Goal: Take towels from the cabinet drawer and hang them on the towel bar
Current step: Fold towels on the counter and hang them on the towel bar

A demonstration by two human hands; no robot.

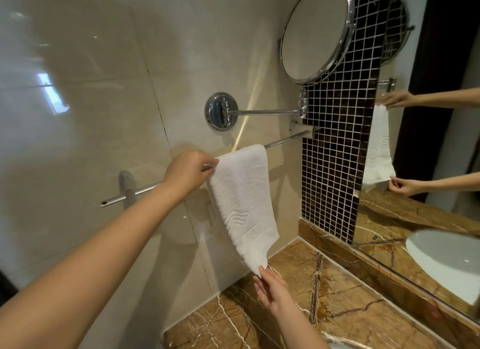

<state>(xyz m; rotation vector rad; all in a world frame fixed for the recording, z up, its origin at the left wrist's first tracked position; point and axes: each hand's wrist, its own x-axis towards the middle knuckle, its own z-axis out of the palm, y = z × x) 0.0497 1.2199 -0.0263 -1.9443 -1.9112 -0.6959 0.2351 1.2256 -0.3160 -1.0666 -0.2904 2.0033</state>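
The white towel (244,198) is hanging over the towel bar (285,141) in the middle of the frame, draped across the bar's middle stretch and falling toward the lower right. It is slanting instead of hanging plumb, and its bottom corner is being drawn out to a point.

The left hand (187,172), reaching in from the lower left, is pinching the towel's upper left edge right at the bar, fingers curled over the cloth. This is probably pinning the fold so the towel is not sliding off while the lower end is being pulled.

The right hand (272,290), coming up from the bottom centre, is meeting that pointed corner with its fingertips. The pull in the cloth, and the reflection at the right edge, suggest it is nipping the corner to tug the towel straight.

Judging by this, the hanging itself is done and the smoothing is under way.

Below, the brown marble desk (337,296) is running along the lower right. A dark mosaic strip (335,154) is rising behind it, a round mirror (315,32) on a swing arm is sitting at the upper right, and a wall mirror (428,141) at the right edge is reflecting both hands and the towel.
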